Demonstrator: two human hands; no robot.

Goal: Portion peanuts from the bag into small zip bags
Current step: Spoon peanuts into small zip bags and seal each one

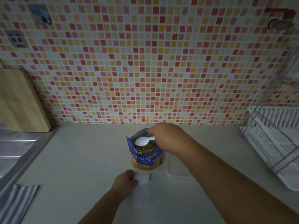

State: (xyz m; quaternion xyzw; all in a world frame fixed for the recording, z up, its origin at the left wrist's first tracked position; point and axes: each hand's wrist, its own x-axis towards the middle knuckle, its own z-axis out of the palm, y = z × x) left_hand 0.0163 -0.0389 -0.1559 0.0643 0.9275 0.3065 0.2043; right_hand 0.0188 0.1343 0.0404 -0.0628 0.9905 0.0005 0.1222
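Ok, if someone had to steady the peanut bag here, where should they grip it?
Probably the blue band of the peanut bag just below its open mouth, coming from the left: it stands upright, and the right hand with the white spoon occupies the mouth from the right.

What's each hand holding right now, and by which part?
The right hand holds the white spoon by its handle, bowl over the open peanut bag. The left hand grips the small zip bag at its left edge.

The pale counter bears a peanut bag, zip bag, tray, striped cloth.
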